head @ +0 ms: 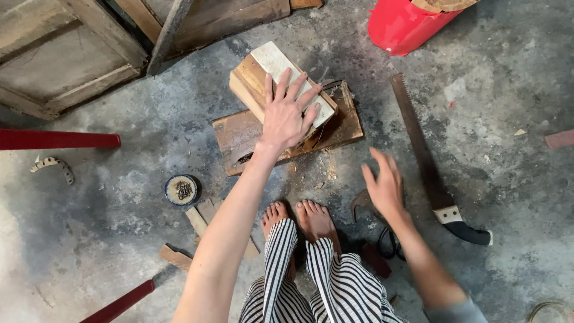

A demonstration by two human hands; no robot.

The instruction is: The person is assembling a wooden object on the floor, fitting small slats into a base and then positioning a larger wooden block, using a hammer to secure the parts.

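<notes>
Person squats barefoot on a concrete floor [508,119], striped trousers [311,281] nearest the camera. Right hand [382,185] hovers over the floor, fingers spread, grip released and holding nothing; it is blurred, near a dark curved metal piece [360,200] and between the feet and the handsaw [427,161], which lies flat with its black handle toward the person, likely parked within reach. Left hand [289,113] presses flat, palm down and fingers splayed, on the pale wood block [281,69]: not a closed grip, apparently just pinning it steady. The block rests tilted on a brown board [239,134] that seems to serve as a work base on the floor.

Left of the feet: wood offcuts [200,218], a small round tin [181,190] of nails. Farther out: red bars [57,139], a red bucket [400,24], old wooden panels [66,54] at the far left. Floor is grey, stained, dusted with sawdust.
</notes>
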